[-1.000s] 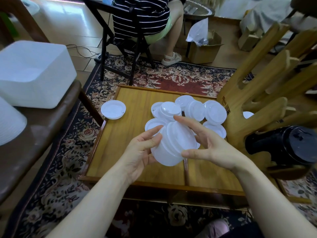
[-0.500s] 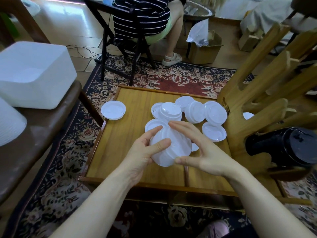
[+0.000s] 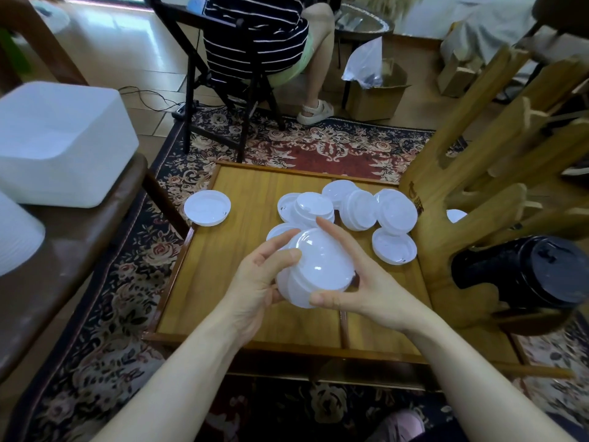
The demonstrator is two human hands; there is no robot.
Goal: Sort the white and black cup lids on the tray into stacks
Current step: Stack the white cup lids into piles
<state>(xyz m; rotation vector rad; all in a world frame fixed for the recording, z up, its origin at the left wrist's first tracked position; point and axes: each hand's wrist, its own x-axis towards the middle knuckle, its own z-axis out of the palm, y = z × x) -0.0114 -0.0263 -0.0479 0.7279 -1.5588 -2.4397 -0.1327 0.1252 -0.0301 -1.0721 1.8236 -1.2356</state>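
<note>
The left hand (image 3: 255,282) and the right hand (image 3: 366,288) together grip a stack of white round plastic cup lids (image 3: 315,271), fingers curled around its sides, above the near half of the rectangular wooden tray (image 3: 223,282). Beyond the stack, loose white plastic lids (image 3: 376,212) lie clustered on the tray's far right portion. One single white lid (image 3: 207,207) rests on the tray's left rim. To the right, a stack of black plastic lids (image 3: 526,272) lies on its side against a wooden rack (image 3: 462,193).
</note>
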